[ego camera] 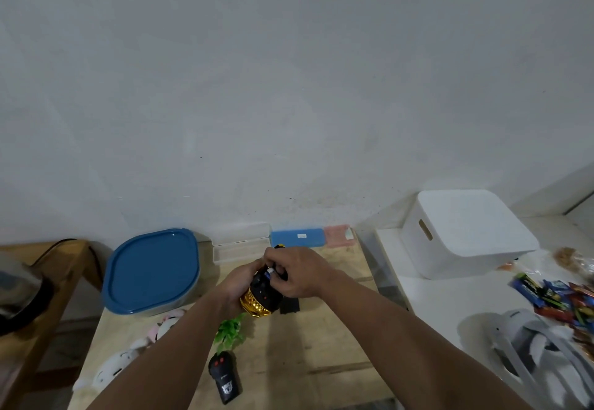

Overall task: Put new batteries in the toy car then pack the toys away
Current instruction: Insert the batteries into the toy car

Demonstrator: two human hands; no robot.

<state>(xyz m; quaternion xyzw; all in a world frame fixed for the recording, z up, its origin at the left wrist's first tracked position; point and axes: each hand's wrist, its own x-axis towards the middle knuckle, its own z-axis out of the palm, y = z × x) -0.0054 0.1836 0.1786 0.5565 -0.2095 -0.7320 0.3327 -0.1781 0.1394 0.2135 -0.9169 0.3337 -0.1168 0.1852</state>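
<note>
Your left hand (pixel 236 284) grips the upturned toy car (pixel 262 294) while your right hand (pixel 297 273) pinches what looks like a battery (pixel 269 270) into its underside; the remote (pixel 224 377) near your left forearm remains unpacked.

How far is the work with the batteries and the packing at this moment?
Done: the black cover seems already off, lying on the table. In hand: the left hand holds the gold toy car underside up while the right hand presses a battery in. Left: the remote and soft toys remain unpacked.
</note>
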